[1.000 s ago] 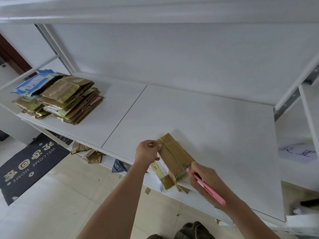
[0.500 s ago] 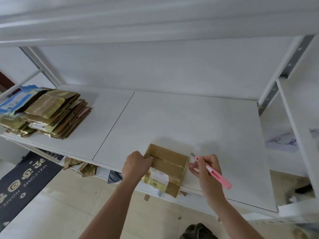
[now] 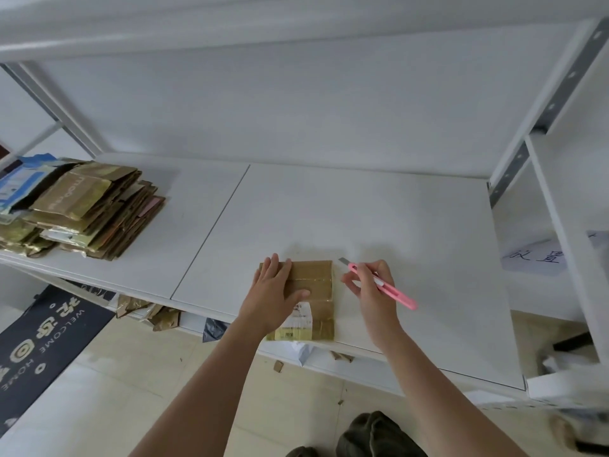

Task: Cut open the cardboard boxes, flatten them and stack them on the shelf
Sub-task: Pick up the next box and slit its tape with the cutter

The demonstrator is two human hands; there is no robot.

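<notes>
A small brown cardboard box [image 3: 316, 288], taped and with a white label, lies flat on the white shelf [image 3: 395, 232] near its front edge. My left hand [image 3: 275, 293] presses flat on the box's left part with straight fingers. My right hand [image 3: 370, 285] holds a pink utility knife [image 3: 384, 286] just right of the box, blade out and pointing up-left, clear of the cardboard. A stack of flattened boxes [image 3: 85, 209] sits at the shelf's left end.
A shelf upright [image 3: 524, 153] stands at the right, with a handwritten paper [image 3: 534, 257] beyond it. Cardboard scraps [image 3: 148, 311] lie on the lower level under the shelf. A black welcome mat [image 3: 43, 338] covers the floor at lower left.
The box went from tilted up on edge to lying flat on the shelf. My left hand changed from gripping its left end to pressing flat on top. The knife hand lifted off to the right.
</notes>
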